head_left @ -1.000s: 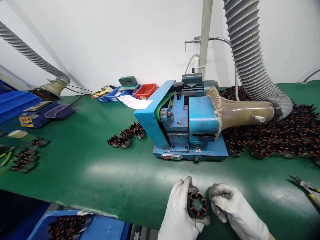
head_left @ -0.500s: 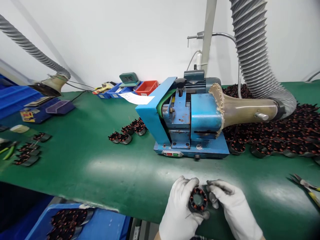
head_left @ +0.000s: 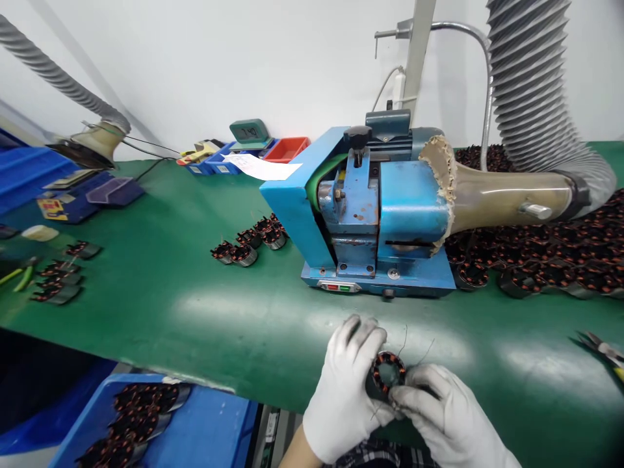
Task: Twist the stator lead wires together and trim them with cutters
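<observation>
I've brought the right hand point(head_left: 451, 419) in onto the stator point(head_left: 388, 373) gripped by the left hand point(head_left: 344, 390); thin wire leads point(head_left: 404, 339) now stick up just above both.

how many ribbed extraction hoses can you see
2. The right hose drops to the funnel on the blue machine; the left hose slants down at far left to another funnel. More could lie outside the view.

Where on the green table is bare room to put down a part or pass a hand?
The widest bare patch of the green table lies between the left stator rows, the small stator cluster and the blue machine. A second lies between the right hand and the pliers. Crowded: the stator pile right of the machine.
</observation>
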`<state>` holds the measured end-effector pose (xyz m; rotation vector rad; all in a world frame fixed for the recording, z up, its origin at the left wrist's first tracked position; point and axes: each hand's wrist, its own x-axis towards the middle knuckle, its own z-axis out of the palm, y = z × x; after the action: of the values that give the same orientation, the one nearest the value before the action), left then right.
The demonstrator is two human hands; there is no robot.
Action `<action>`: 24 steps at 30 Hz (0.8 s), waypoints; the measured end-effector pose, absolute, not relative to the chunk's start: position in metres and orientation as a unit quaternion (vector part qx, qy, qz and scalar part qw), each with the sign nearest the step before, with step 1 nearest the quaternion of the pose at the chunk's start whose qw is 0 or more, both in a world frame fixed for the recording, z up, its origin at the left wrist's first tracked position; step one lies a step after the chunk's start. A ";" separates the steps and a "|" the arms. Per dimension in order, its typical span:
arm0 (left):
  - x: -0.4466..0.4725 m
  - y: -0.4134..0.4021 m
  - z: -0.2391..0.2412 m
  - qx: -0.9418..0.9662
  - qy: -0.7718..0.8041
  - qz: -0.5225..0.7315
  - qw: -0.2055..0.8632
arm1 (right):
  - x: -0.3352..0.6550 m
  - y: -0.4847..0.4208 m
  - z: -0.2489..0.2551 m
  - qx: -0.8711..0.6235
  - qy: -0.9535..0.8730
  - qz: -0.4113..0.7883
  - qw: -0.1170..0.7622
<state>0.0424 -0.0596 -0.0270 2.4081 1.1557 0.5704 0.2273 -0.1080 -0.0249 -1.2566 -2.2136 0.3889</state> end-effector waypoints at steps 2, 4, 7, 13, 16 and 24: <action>0.045 -0.057 -0.022 0.850 0.411 0.203 0.260 | 0.231 -0.112 -0.029 -0.463 -0.833 0.099 0.285; 0.050 -0.055 -0.019 0.834 0.419 0.215 0.289 | 0.235 -0.116 -0.031 -0.471 -0.830 0.050 0.293; 0.057 -0.055 -0.017 0.820 0.431 0.237 0.293 | 0.241 -0.116 -0.034 -0.508 -0.816 -0.007 0.276; 0.033 -0.056 -0.014 0.830 0.418 0.192 0.316 | 0.261 -0.096 -0.021 -0.544 -0.806 0.037 0.230; 0.018 -0.049 -0.017 0.822 0.373 0.187 0.387 | 0.258 -0.091 -0.005 -0.499 -0.784 0.166 0.331; 0.059 -0.054 -0.031 0.825 0.420 0.264 0.270 | 0.226 -0.085 -0.010 -0.522 -0.831 0.074 0.179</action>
<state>0.0591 -0.0540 -0.0309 2.2248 1.1318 0.7111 0.2263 -0.0855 -0.0098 -1.4756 -2.3485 0.2086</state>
